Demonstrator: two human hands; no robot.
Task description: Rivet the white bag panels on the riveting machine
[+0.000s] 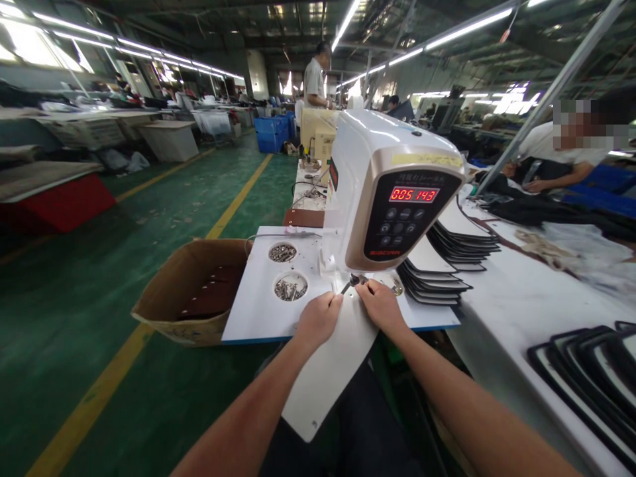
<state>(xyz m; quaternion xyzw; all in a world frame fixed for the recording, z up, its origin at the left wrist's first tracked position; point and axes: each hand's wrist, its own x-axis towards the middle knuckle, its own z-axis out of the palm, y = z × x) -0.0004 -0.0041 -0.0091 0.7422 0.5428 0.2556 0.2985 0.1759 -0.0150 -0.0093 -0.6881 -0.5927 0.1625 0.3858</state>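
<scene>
Under the head of a white and gold fastening machine (397,218), both my hands meet at a small dark tool (346,288) that looks like pliers. My left hand (320,318) is closed on its left end. My right hand (381,303) is closed at its right end, thumb and fingers pressed together. Beneath them a long off-white panel (328,371) slants down over my lap, with a small metal fastener near its lower corner. The tool's jaws sit close to the panel's upper end; what they touch is too small to make out.
Left on the white machine table (253,311) are two round wells of metal fasteners (291,287). A cardboard box (189,331) with brown pieces stands beyond. Stacked black-edged panels (432,285) lie right, and more (591,384) nearer. A co-worker (556,152) is at the right.
</scene>
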